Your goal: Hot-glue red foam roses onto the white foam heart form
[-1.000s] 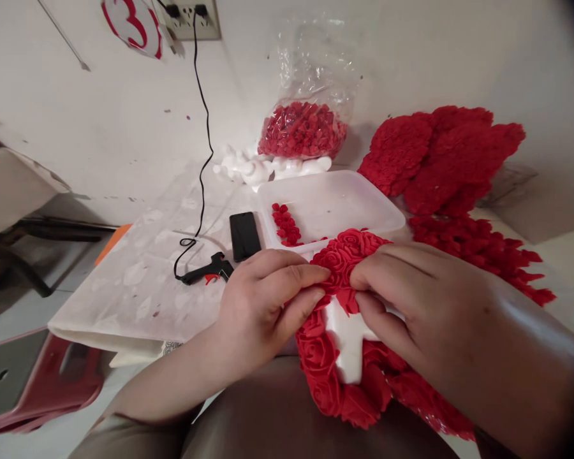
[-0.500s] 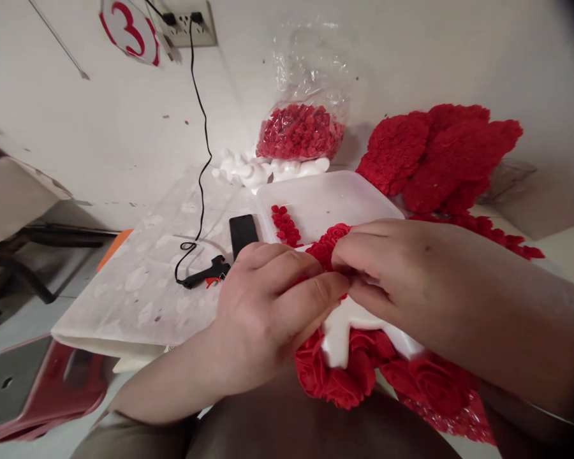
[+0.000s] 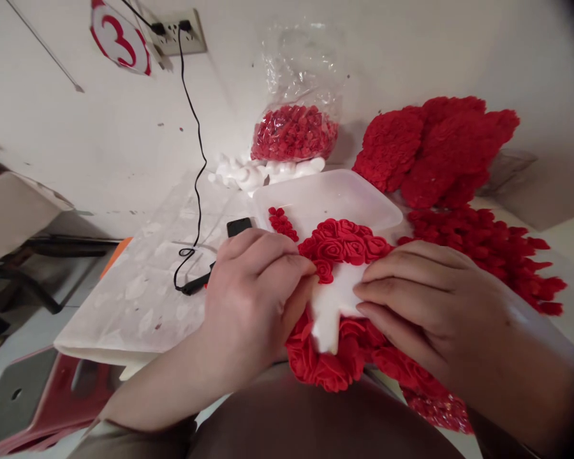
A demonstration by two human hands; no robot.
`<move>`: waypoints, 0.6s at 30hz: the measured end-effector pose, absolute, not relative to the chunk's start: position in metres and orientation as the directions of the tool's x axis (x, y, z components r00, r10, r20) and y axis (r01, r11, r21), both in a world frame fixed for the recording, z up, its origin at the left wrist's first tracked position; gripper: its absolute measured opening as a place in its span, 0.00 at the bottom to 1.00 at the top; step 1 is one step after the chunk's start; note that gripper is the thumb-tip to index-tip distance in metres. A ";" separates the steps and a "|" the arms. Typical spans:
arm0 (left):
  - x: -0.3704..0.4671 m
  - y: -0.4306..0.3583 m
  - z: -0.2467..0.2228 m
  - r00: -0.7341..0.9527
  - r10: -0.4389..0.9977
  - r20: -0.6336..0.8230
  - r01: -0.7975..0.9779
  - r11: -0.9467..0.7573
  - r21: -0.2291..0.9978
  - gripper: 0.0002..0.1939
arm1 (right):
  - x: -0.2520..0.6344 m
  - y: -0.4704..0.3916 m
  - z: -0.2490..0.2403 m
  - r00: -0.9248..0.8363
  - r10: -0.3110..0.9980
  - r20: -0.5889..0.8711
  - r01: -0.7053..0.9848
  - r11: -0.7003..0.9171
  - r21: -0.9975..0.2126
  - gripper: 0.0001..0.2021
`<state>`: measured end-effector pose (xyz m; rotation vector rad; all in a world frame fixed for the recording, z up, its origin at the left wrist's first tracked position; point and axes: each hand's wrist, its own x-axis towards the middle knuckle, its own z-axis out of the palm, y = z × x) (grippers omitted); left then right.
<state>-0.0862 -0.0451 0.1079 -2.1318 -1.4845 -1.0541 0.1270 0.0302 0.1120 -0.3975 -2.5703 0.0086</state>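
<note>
A white foam figure, partly covered with red artificial roses, is held between my two hands above my lap. My left hand is closed on its left side, fingertips beside a small rose. What lies under those fingers is hidden. On the right, my right hand grips the bare white part, thumb and fingers pressed against it. Larger red roses ring the lower edge of the figure.
A white tray with a few small roses stands behind. Around it are a bag of red roses, white foam shapes, red rose heaps, a phone and a corded black tool. A stool stands lower left.
My right hand has moved right and down, away from my left hand, uncovering the small roses and white foam. My left hand has shifted slightly left, now covering more of the phone and tool.
</note>
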 end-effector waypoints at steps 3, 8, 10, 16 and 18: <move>-0.085 -0.042 0.107 0.140 0.676 0.724 0.911 -0.375 0.174 0.04 | 0.127 0.031 0.113 -0.823 0.287 0.490 0.280 0.956 -0.089 0.11; -0.089 -0.038 0.106 0.119 0.699 0.705 0.914 -0.354 0.197 0.05 | 0.126 0.032 0.114 -0.813 0.300 0.499 0.285 0.952 -0.108 0.12; -0.092 -0.038 0.110 0.157 0.713 0.684 0.907 -0.378 0.185 0.04 | 0.123 0.033 0.113 -0.787 0.315 0.530 0.292 0.948 -0.129 0.12; -0.096 -0.046 0.130 0.313 0.692 0.651 0.903 -0.430 0.022 0.08 | 0.121 0.035 0.114 -0.776 0.310 0.549 0.270 0.950 -0.155 0.13; -0.094 -0.046 0.133 0.378 0.696 0.611 0.896 -0.440 -0.054 0.09 | 0.121 0.034 0.114 -0.779 0.310 0.546 0.267 0.951 -0.159 0.13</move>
